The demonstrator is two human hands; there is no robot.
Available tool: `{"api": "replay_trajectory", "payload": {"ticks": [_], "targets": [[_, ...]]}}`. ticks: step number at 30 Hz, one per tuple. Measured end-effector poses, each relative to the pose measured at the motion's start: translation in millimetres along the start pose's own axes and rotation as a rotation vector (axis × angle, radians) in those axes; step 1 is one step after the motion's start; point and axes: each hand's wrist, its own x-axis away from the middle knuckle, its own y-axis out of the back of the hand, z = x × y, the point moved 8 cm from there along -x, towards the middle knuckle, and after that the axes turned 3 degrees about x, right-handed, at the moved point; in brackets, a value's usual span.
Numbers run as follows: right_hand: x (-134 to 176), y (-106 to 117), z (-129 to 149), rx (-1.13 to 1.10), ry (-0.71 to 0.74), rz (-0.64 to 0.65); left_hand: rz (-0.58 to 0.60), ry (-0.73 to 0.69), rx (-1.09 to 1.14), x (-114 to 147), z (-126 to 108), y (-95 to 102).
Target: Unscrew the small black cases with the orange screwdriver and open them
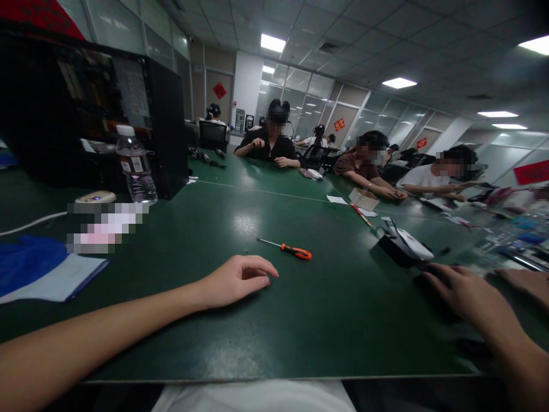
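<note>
Room runs across the green bench (334,326) between the left fingers (259,264) and right fingers (438,281); a screwdriver (295,251) lies just beyond — far left, a water bottle (135,163) and computer case (165,123) block passage.

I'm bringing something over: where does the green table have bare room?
Bare green table shows between the left hand and right hand, and beyond the screwdriver. Crowded: the left side, with bottle and computer case; the right, around the right hand and white-and-black object.
</note>
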Motion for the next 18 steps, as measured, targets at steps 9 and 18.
{"api": "replay_trajectory", "payload": {"ticks": [9,18], "targets": [[22,-6,-8,0.027,-0.159,-0.010,-0.003,0.016,-0.025,0,0,0.9],[23,-11,-33,-0.122,-0.166,0.031,0.012,-0.018,-0.071,0,-4,-0.2]]}}
